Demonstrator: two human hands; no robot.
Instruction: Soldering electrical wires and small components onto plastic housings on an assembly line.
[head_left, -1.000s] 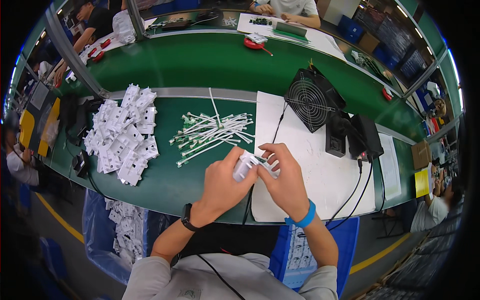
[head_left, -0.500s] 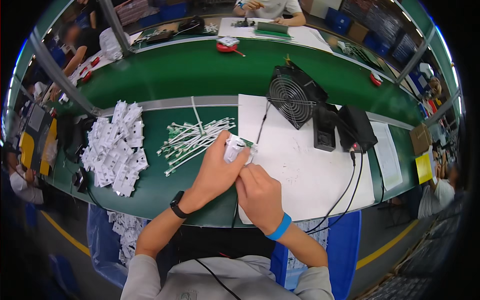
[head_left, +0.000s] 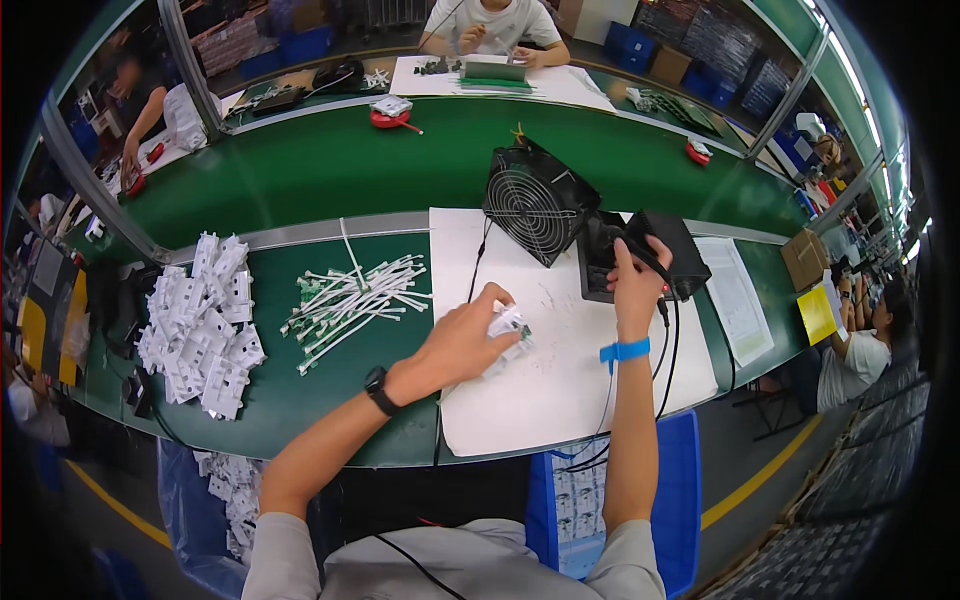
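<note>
My left hand [head_left: 455, 345] grips a small white plastic housing [head_left: 508, 322] with a bit of green circuit board in it, just over the white sheet [head_left: 500, 415]. My right hand [head_left: 637, 285] is closed around the black handle of a soldering iron [head_left: 648, 258], beside its black stand [head_left: 594, 282]. The iron's tip is hidden. Right of that hand stands a black power unit [head_left: 685, 250] with cables. White wires [head_left: 350, 305] with small green ends lie in a loose heap left of the sheet.
A pile of white plastic housings [head_left: 205, 330] sits at the left. A black fan [head_left: 535, 205] stands behind the sheet. Papers [head_left: 735, 300] lie at the right. Blue bins [head_left: 680, 500] are below the table edge. Beyond the green belt [head_left: 300, 165] a person works.
My right hand has left the housing, moved right and up, and closed on the soldering iron. My left hand still holds the housing, now farther over the white sheet. The view has shifted.
</note>
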